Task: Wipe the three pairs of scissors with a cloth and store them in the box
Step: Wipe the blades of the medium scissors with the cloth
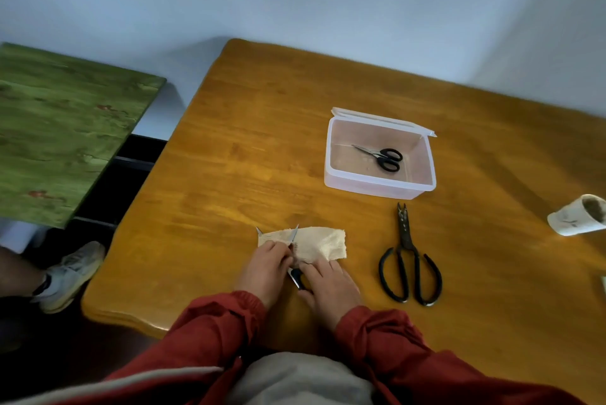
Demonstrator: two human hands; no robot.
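Head view: left fingers [281, 249] pinch cloth [323, 245] on scissors [294, 236], blades pointing far; right fingers [316, 268] cover handle [296, 278], grip unclear; box [377, 189] far-right.

At the near edge of the surface [229, 158] the left hand [265, 265] and right hand [329, 285] crowd together on the cloth [324, 245] and the open scissors [296, 276], whose two tips poke past the cloth's far left edge. Bare wood runs from the cloth to the near wall of the box [370, 186], while the large black scissors [408, 260] lie just right of the cloth, tips toward that wall. The box is open on top, lid [380, 118] folded back at its far rim, small scissors [382, 157] lying mid-floor toward the right; a tipped cup [577, 216] lies well apart at the right edge.
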